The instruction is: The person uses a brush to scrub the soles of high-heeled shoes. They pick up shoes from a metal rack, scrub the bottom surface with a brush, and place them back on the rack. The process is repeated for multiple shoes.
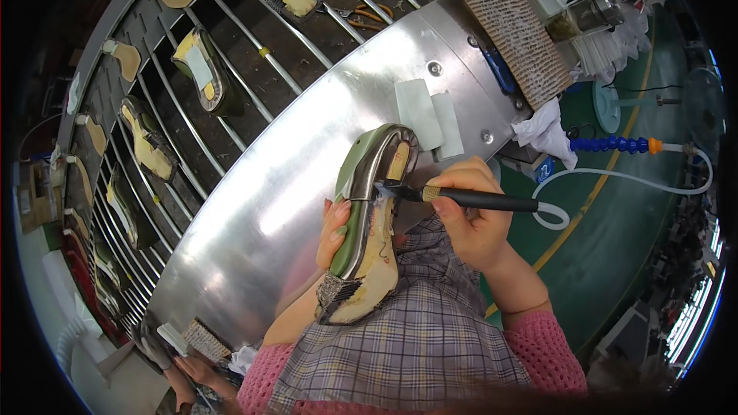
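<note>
My left hand (333, 234) grips a shoe upper on a green last (377, 261), its underside turned up in front of my checked apron. The fingers wrap around the green side and the thumb is hidden. My right hand (477, 219) is closed around a glue brush (492, 200) with a black handle and a white tube running from its end. The bristles touch the underside of the shoe near its narrow middle. Two pale strips (419, 115) lie on the metal tabletop (254, 215) beyond the shoe's upper end.
Lasted shoes (206, 73) and beige insoles (123, 60) rest along a curved rack of metal rods (223, 19). Corrugated cardboard (507, 31), a glass jar (588, 15) and a white cloth (547, 134) are at the right. Another person's hand (198, 370) shows at lower left.
</note>
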Demonstrator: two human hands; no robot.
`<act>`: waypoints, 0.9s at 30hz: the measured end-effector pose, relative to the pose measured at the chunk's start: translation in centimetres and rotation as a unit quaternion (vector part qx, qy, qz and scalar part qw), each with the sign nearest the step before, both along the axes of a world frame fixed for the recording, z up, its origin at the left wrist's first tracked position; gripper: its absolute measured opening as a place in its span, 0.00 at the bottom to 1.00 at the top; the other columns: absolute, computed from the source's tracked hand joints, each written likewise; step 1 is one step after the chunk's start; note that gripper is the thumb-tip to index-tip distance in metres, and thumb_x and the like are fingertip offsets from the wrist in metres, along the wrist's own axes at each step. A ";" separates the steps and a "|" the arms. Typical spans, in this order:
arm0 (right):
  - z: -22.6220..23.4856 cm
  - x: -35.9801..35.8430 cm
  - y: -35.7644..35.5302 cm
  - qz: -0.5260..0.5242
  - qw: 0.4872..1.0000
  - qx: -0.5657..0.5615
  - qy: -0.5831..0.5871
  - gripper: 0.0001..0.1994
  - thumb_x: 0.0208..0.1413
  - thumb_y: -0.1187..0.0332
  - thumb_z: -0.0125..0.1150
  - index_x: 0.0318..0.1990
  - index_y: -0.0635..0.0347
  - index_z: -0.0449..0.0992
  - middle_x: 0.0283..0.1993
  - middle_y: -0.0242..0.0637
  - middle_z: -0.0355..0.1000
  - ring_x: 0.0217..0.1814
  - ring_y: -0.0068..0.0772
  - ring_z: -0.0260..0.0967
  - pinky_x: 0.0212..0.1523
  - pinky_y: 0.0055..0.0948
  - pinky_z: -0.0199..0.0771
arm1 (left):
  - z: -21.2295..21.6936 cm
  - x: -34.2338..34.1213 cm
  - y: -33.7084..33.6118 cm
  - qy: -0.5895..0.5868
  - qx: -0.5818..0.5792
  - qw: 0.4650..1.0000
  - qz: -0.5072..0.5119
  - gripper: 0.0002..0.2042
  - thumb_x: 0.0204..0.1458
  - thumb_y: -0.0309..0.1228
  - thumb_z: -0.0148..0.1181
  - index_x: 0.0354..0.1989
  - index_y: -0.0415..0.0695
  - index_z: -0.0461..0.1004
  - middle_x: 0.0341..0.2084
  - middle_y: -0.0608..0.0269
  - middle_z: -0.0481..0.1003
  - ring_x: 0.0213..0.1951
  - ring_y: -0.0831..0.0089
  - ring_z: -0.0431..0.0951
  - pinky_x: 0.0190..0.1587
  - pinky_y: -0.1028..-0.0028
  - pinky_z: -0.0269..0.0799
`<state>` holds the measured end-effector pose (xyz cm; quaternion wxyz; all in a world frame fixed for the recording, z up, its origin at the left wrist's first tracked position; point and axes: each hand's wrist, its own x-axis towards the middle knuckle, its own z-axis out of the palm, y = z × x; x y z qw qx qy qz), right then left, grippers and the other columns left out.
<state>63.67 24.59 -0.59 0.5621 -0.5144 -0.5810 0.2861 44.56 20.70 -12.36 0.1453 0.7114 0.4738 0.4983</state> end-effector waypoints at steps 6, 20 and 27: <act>-0.1 0.7 -0.5 0.081 0.990 -0.081 0.077 0.06 0.51 0.70 0.67 0.35 0.60 0.77 0.30 0.32 0.71 0.28 0.24 0.62 0.28 0.22 0.60 | 2.8 0.3 0.1 0.128 -0.041 0.991 0.007 0.42 0.47 0.45 0.68 0.65 0.43 0.48 0.58 0.56 0.63 0.63 0.65 0.62 0.69 0.66 0.51; 2.7 0.6 -3.2 0.139 0.990 -0.016 -0.020 0.13 0.46 0.68 0.71 0.39 0.58 0.75 0.32 0.34 0.72 0.27 0.30 0.66 0.29 0.27 0.66 | 3.5 2.0 0.4 -0.079 -0.045 0.996 -0.007 0.42 0.39 0.42 0.75 0.57 0.44 0.51 0.56 0.51 0.65 0.59 0.58 0.68 0.65 0.51 0.56; 4.2 -0.5 -5.6 0.123 0.974 0.096 -0.166 0.18 0.42 0.68 0.73 0.41 0.60 0.75 0.34 0.31 0.71 0.26 0.25 0.64 0.22 0.20 0.62 | 4.3 2.6 1.4 -0.094 0.015 0.992 -0.077 0.45 0.41 0.24 0.73 0.63 0.43 0.46 0.62 0.47 0.57 0.65 0.54 0.58 0.70 0.57 0.50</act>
